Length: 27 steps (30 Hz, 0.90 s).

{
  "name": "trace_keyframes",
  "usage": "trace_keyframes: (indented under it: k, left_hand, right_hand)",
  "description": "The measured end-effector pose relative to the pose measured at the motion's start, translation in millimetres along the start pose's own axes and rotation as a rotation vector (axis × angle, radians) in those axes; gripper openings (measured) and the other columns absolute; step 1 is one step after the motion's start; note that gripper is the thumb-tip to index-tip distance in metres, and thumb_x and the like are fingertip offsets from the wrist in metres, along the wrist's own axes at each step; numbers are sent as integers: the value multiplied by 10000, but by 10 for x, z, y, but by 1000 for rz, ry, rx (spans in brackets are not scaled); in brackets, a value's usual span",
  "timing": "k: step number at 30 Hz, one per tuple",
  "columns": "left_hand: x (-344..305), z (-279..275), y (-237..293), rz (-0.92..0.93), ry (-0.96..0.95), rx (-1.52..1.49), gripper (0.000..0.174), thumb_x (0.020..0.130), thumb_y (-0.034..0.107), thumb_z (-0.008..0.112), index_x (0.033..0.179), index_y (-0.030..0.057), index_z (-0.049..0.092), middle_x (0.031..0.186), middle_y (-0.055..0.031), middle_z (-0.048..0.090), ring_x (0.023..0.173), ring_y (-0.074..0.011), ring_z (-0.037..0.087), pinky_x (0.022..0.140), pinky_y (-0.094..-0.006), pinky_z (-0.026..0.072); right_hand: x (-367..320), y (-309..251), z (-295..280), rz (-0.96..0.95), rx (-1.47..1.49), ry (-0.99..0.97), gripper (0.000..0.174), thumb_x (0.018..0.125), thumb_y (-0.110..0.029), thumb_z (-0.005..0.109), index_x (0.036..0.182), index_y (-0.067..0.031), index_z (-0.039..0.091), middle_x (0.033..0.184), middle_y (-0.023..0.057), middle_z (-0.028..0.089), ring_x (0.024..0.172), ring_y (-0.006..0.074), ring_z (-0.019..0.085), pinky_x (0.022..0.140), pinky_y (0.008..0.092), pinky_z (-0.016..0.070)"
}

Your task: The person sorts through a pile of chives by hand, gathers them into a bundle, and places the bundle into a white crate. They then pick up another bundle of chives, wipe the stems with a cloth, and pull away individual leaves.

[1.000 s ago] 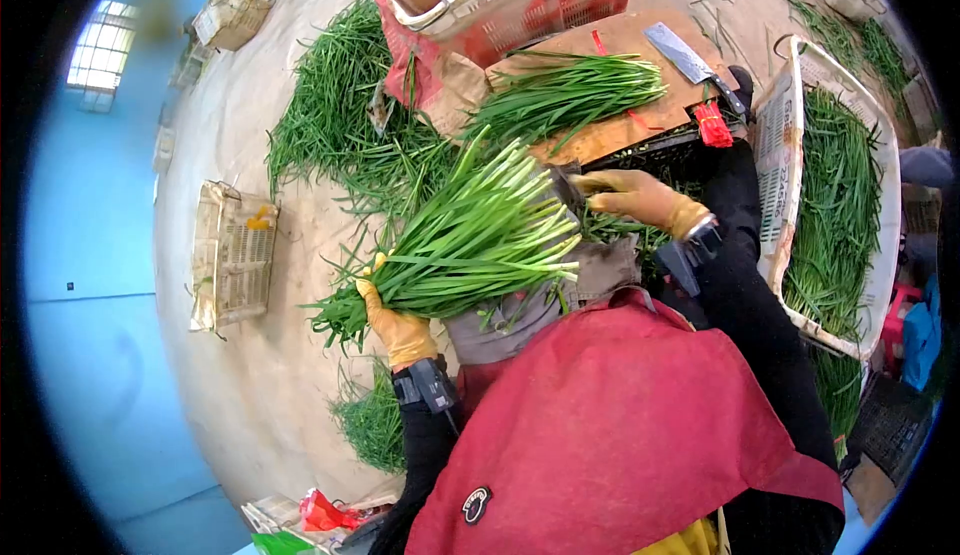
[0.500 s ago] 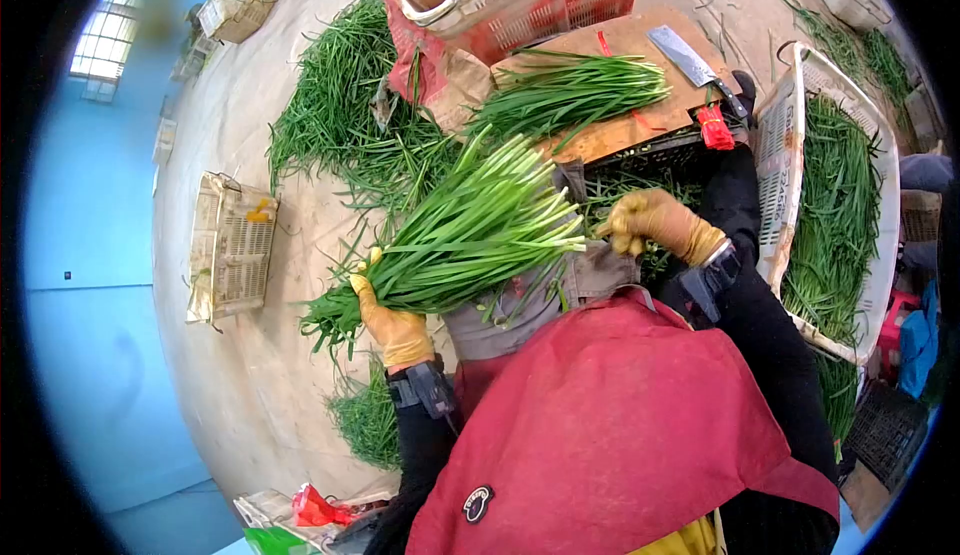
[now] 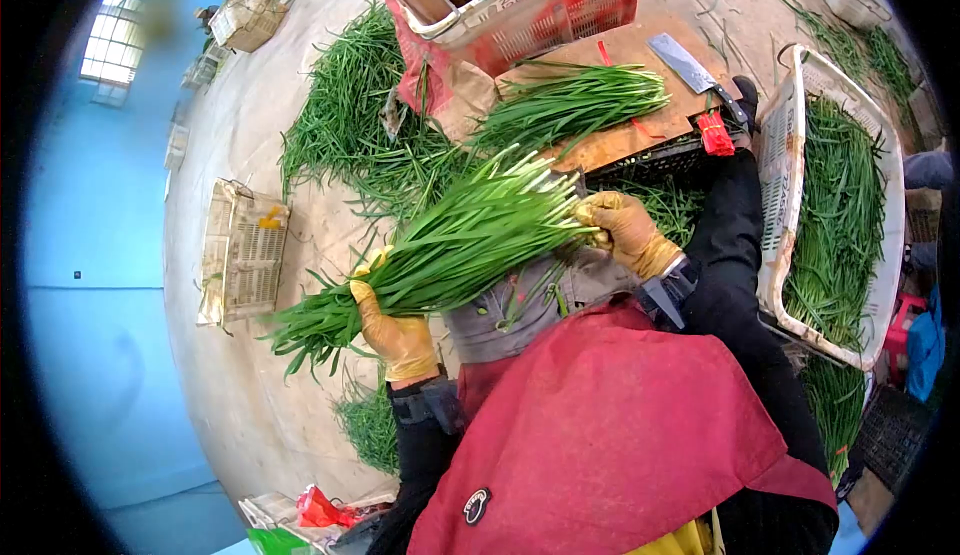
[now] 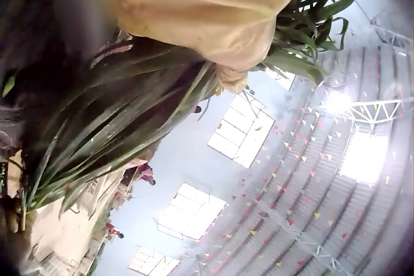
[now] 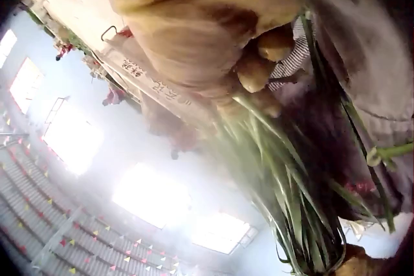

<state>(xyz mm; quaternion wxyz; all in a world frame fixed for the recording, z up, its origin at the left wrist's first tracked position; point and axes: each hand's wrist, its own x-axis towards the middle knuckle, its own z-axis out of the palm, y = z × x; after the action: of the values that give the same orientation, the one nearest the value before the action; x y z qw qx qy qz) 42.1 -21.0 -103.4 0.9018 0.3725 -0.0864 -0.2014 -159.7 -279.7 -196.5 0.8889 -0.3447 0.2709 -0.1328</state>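
Observation:
A loose bunch of garlic chives (image 3: 470,240) lies across the person's lap, pale stem ends toward the right and green tips toward the left. The yellow-gloved left hand (image 3: 395,340) grips it near the leafy end, thumb over the top. At the other end the gloved right hand (image 3: 632,230) pinches some of the white stem ends. In the right wrist view, curled fingertips (image 5: 253,74) hold the chives (image 5: 284,179). Leaves (image 4: 129,114) stretch below the left glove in the left wrist view.
A wooden board (image 3: 590,150) ahead bears another chive bunch (image 3: 580,100), a cleaver (image 3: 685,63) and red ties (image 3: 714,133). A chive heap (image 3: 345,105) covers the floor at left. To the right stands a white crate (image 3: 785,205) filled with chives; another crate (image 3: 245,255) stands left.
The right hand, earlier apart from the bunch, has moved left to its stem ends and now pinches them. The left hand keeps its grip; the leafy tips have swung slightly left and down.

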Motion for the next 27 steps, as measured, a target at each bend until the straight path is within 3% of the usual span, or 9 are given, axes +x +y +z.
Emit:
trace_keyframes:
  k: [6,11,14,16,17,20,21,24,27]
  left_hand:
    - [-6,147,-30,22,89,34,277,969,286,607,1124,56,604,1198,-167,643,1137,-315,600,1000,-504,494]
    - [132,232,-24,30,81,55,278,983,285,583,1129,51,614,1222,-177,639,1134,-311,603,993,-507,496]
    - [215,417,-18,68,12,119,292,988,294,572,1140,48,613,1243,-175,631,1151,-315,594,1005,-501,487]
    - [207,656,-24,117,-20,215,289,990,292,569,1139,48,612,1243,-175,628,1155,-317,593,1009,-493,486]
    - [140,813,-9,138,-40,267,310,979,308,588,1149,48,605,1248,-178,621,1162,-318,589,1024,-496,472]
    - [25,978,85,221,-305,345,343,962,340,612,1137,45,597,1247,-181,620,1174,-319,583,1057,-495,440]
    - [-39,983,133,273,-363,440,350,936,375,644,1076,58,595,1213,-175,630,1191,-311,573,1098,-507,388]
    - [-234,875,255,275,-666,656,371,967,420,566,907,57,609,1145,-220,660,1129,-365,604,1090,-562,327]
    - [-234,730,449,56,-1304,961,233,915,280,620,936,66,709,1233,-237,635,1337,-311,438,1164,-502,223]
  right_hand:
    - [-114,-192,-497,-131,-65,168,225,957,-200,588,972,-1,691,673,53,662,419,60,439,397,197,329]
    - [-604,-605,-55,297,-405,-222,484,1008,-410,447,944,-28,737,672,62,677,424,75,483,406,213,370]
    - [-545,-327,75,41,-573,-524,539,982,-510,480,929,-45,749,696,59,688,489,80,504,452,219,386]
    - [-398,-291,160,252,-616,-435,533,944,-542,541,997,-50,737,723,45,697,504,69,494,468,211,390]
    - [-261,-210,56,304,-541,-493,553,916,-560,576,1178,-82,664,929,54,716,632,104,583,560,241,451]
    - [-203,-204,183,226,-25,-472,650,902,-600,577,1351,-133,531,1197,56,649,874,160,639,714,315,493]
    - [-113,-137,85,222,27,-507,761,871,-660,582,1427,-160,441,1384,52,534,1138,223,585,877,413,483]
    - [-172,-118,201,-48,325,-505,825,828,-701,590,1434,-160,442,1421,48,512,1229,243,537,973,458,457]
    - [-118,-23,173,-61,406,-445,906,787,-747,590,1434,-130,440,1418,79,517,1269,260,507,1063,461,413]
